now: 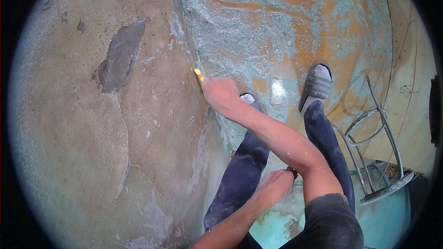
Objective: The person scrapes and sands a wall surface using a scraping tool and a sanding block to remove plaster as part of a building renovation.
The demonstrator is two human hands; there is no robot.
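My right hand (220, 94) reaches across to the left and is closed around a slim yellow tool (198, 74). Only one end of it shows beyond the fist, so its kind is unclear. That end is at the seam where the worn wall (152, 92) meets the floor. Lower down, my left hand (276, 186) is closed, slightly blurred, close to my right elbow. A small dark thing (291, 170) shows at its fingers, mostly hidden, and I cannot make out what it is.
Pale green flakes (235, 32) cover much of the orange floor (341, 60). My feet wear grey slide sandals (318, 85). At the right a metal-legged stool (390, 189) lies tipped over. Grey patches (122, 55) and cracks mark the wall.
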